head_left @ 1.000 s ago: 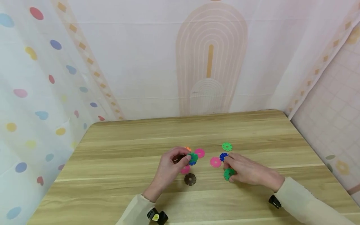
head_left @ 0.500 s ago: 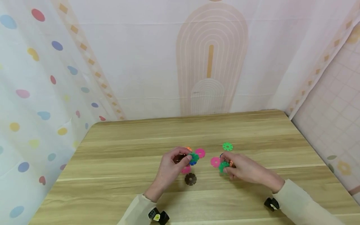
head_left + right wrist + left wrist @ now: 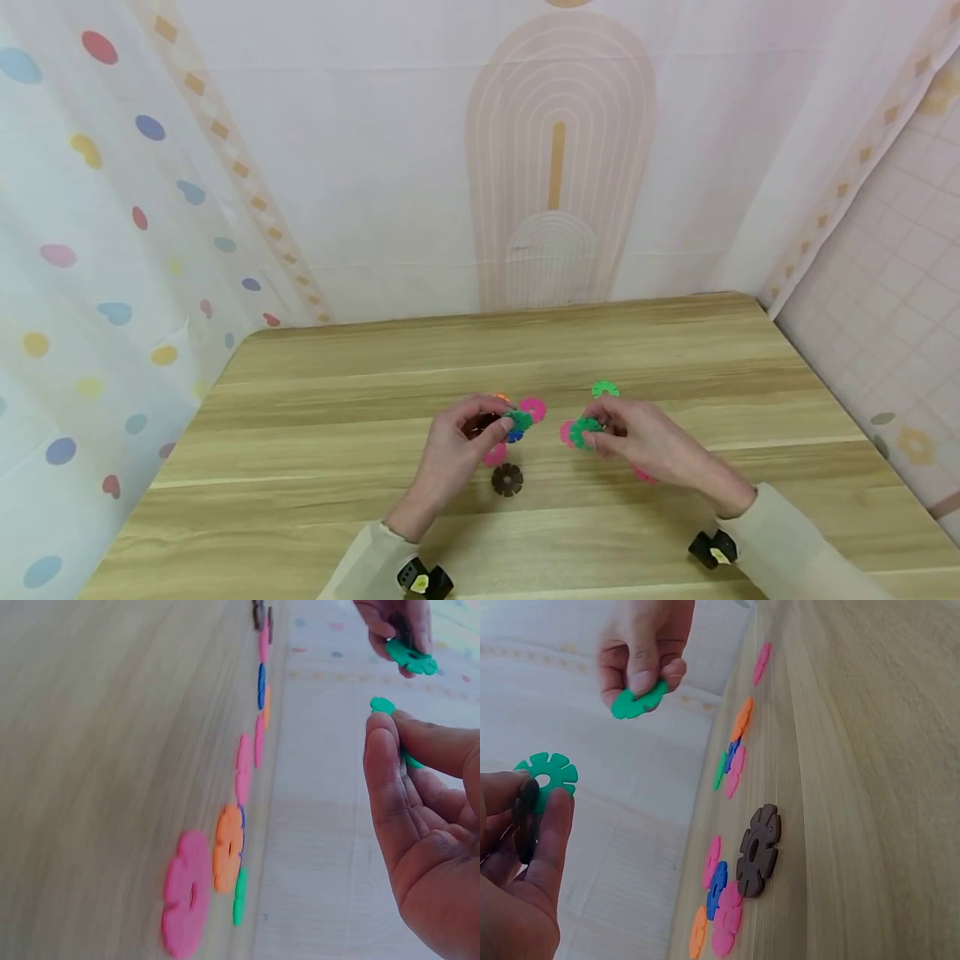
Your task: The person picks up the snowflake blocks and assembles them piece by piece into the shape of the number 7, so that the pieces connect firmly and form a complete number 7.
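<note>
My left hand pinches a dark green flower-shaped disc joined to a dark brown one, a little above the wooden table. My right hand pinches another green disc and holds it in the air, a short gap to the right of the left hand's pair. In the left wrist view the right hand's disc hangs above the left hand's green disc. The right wrist view shows only the edge of the right hand's disc between finger and thumb.
Loose discs lie on the table around both hands: a brown one, pink ones, a blue one, an orange one and a light green one. Curtains hang close behind and to the left.
My right hand has lifted its green disc off the table and carried it left toward the left hand, uncovering a pink disc. The left hand has hardly moved.
</note>
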